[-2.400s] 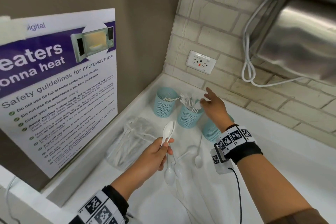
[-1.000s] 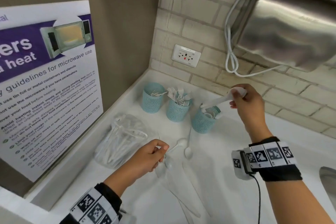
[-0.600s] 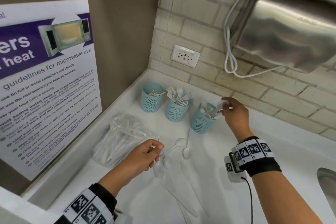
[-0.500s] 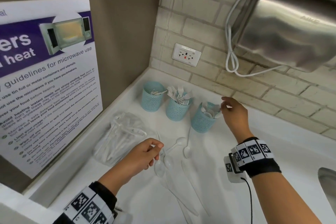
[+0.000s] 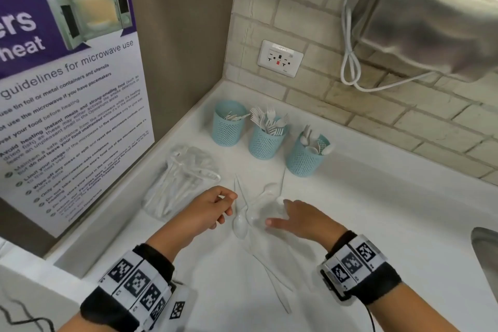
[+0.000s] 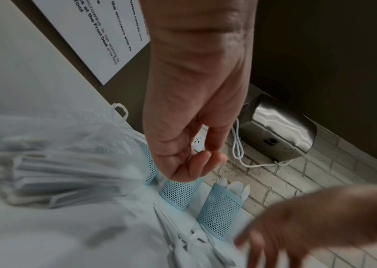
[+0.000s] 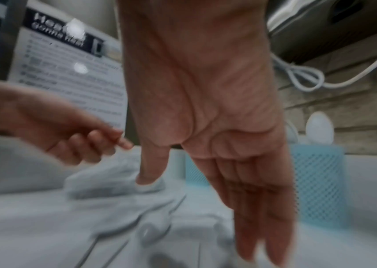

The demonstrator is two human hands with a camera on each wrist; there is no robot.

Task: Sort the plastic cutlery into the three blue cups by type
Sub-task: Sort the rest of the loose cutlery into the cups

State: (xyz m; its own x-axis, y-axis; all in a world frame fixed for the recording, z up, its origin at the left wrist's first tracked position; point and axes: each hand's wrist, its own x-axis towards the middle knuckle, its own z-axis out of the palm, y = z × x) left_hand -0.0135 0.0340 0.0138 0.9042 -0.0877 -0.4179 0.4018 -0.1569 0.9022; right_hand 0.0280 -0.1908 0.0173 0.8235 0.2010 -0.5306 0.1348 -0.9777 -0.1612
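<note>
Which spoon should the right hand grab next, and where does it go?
Probably the right hand, open with straight fingers just over the loose spoons on the counter, should pinch the spoon under its fingertips and carry it to the rightmost blue cup, which already holds spoons. The left hand looks empty.

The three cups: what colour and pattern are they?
Light blue cups with mesh holes; head view shows them best.

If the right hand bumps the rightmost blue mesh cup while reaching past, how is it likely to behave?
The rightmost cup already stands tilted, so it probably tips easily. Its mesh wall and plastic spoons suggest little weight, so it would likely slide on the smooth white counter.
</note>
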